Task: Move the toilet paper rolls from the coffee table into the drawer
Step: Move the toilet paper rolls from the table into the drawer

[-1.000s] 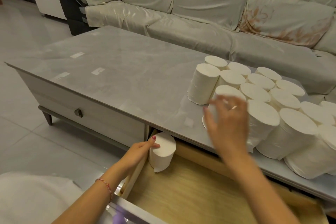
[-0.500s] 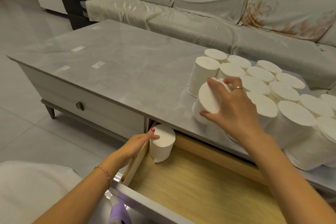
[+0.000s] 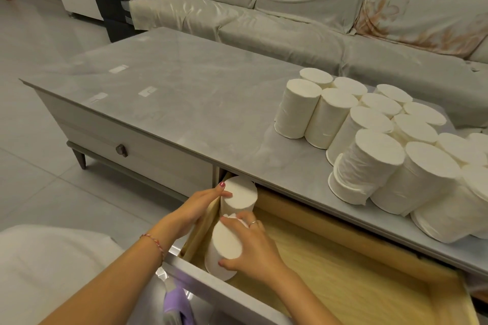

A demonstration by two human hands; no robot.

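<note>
The drawer (image 3: 343, 280) under the grey coffee table (image 3: 200, 103) is pulled out, its wooden bottom showing. One white toilet paper roll (image 3: 241, 196) stands upright in its far left corner; my left hand (image 3: 196, 208) rests on the drawer's left wall, fingertips touching that roll. My right hand (image 3: 253, 248) grips a second roll (image 3: 224, 250) inside the drawer, just in front of the first, against the left wall. Several more rolls (image 3: 369, 140) stand packed together on the right part of the table top.
A closed drawer with a dark knob (image 3: 121, 150) fills the table's left front. A covered sofa (image 3: 290, 8) runs behind the table. A purple object (image 3: 175, 301) shows below the drawer front. Pale tiled floor lies to the left.
My right hand has lifted a roll off the table and carried it down into the drawer, next to the first roll. My left hand has stayed on the first roll.
</note>
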